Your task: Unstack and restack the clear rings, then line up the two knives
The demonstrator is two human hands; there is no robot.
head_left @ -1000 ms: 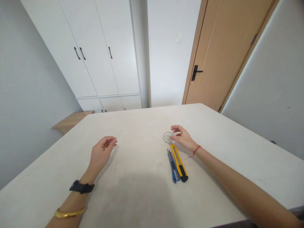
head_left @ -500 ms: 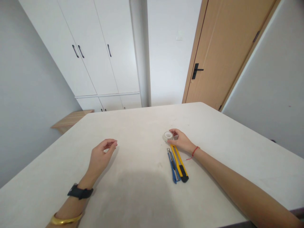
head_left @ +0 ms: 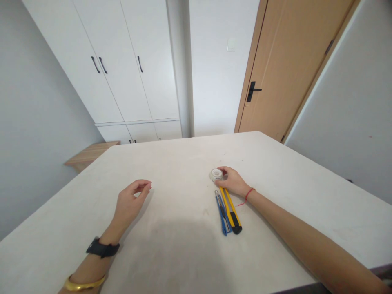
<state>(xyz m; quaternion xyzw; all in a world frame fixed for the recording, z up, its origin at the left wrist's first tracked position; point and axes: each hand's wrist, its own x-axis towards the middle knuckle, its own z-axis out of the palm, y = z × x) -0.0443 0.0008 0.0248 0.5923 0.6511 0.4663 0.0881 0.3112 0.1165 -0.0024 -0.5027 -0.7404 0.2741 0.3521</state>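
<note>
The right hand (head_left: 233, 182) is resting its fingers against a clear tape roll (head_left: 216, 175), marking unreadable, while the left hand (head_left: 130, 201) is hovering, fingers half-open.

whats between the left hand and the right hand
In the head view, a roll of clear tape, a blue utility knife and a yellow utility knife lie on the table between the left hand and the right hand, whose fingers touch the tape.
</note>
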